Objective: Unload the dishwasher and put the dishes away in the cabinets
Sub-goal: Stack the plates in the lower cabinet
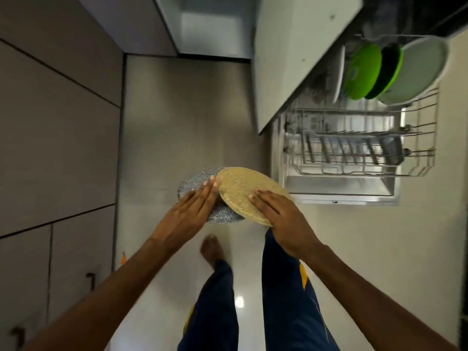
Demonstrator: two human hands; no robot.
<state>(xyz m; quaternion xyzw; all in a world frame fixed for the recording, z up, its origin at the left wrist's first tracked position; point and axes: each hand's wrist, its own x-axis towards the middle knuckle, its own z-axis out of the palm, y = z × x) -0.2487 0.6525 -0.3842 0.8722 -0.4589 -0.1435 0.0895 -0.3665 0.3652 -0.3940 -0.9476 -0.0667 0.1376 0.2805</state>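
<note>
Flat-fingered, the left hand [188, 211] presses a grey speckled plate [195, 183] and the right hand [281, 219] a tan plate [240, 191] (overlapping) beside the dishwasher rack [354, 148].

A tan speckled plate [240, 193] overlaps a grey speckled plate [195, 181]; green plates [364, 72] stand upright in the pulled-out rack [417, 138].

Left hand [193, 208] lying flat, fingers straight, against grey speckled plate [200, 178]; right hand [279, 216] resting flat on tan speckled plate [240, 191] overlapping it. Both plates being held above the floor [177, 110]. Pulled-out dishwasher rack [359, 148] carrying green plates [364, 72] and a pale plate [415, 72] standing on edge.
</note>
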